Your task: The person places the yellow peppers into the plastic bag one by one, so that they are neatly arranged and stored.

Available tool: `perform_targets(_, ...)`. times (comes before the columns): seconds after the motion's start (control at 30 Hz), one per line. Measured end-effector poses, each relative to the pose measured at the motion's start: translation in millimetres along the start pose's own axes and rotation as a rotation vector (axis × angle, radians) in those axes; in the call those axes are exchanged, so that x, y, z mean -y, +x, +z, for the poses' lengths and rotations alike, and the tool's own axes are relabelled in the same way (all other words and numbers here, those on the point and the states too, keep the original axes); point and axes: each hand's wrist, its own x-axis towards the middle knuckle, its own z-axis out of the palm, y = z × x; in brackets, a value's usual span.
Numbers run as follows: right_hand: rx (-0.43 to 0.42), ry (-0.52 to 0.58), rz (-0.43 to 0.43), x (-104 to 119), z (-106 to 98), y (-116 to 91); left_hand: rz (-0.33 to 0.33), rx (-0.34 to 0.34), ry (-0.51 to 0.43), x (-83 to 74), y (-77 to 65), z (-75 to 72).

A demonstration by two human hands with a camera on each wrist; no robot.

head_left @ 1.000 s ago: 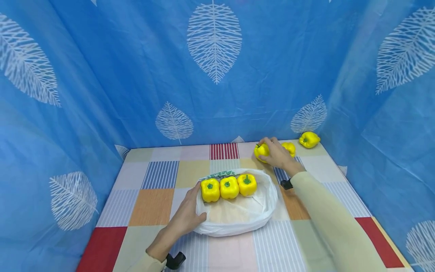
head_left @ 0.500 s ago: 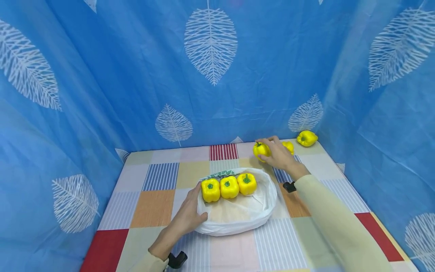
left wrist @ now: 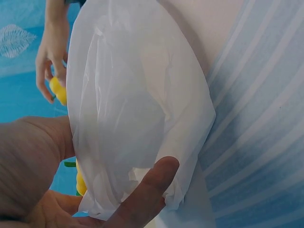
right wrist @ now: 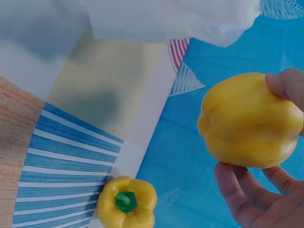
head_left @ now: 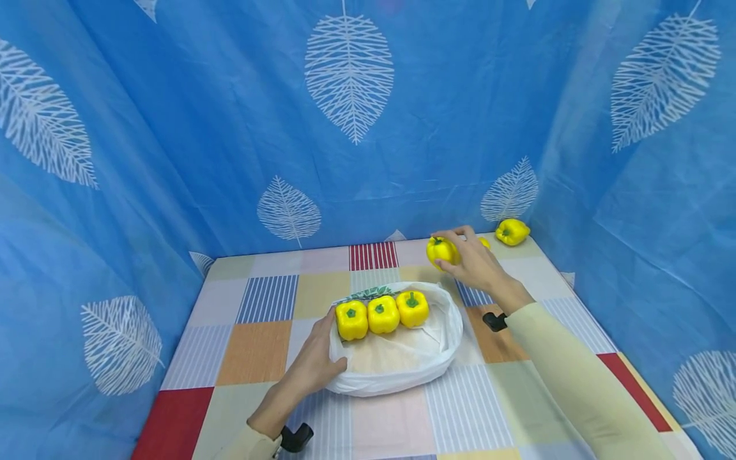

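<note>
A white plastic bag [head_left: 397, 380] with a rolled-down rim stands on the table. Three yellow bell peppers [head_left: 383, 314] sit in a row along its far side, stems up. My left hand [head_left: 313, 358] holds the bag's left side, its thumb [left wrist: 159, 178] against the plastic in the left wrist view. Beyond the bag to the right, my right hand [head_left: 476, 265] grips another yellow bell pepper [right wrist: 251, 121] between thumb and fingers, raised off the table. Behind that hand, one more yellow pepper [head_left: 485, 243] is mostly hidden.
In the far right corner a yellow pepper [head_left: 512, 231] lies on its side. A patchwork-patterned cloth [head_left: 259, 351] covers the table. Blue curtains [head_left: 230, 128] with white leaf prints hang behind and at both sides.
My right hand has lifted the bell pepper slightly and drawn it a little toward me. The left hand stays at the bag. The head view has shifted slightly.
</note>
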Motion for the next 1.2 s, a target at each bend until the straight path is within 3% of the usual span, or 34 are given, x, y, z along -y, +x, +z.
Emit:
perform_targets(0.67, -0.104, 0.027, -0.113, 26.6, -17.4, -35.2, -0.011, 0.004, 0.025, -0.6, -0.2, 2.4)
perform_targets(1.2, -0.054, 0.106, -0.157, 64.9, -7.3, -59.5, 0.007, 0.002, 0.030, -1.2, -0.6, -1.4)
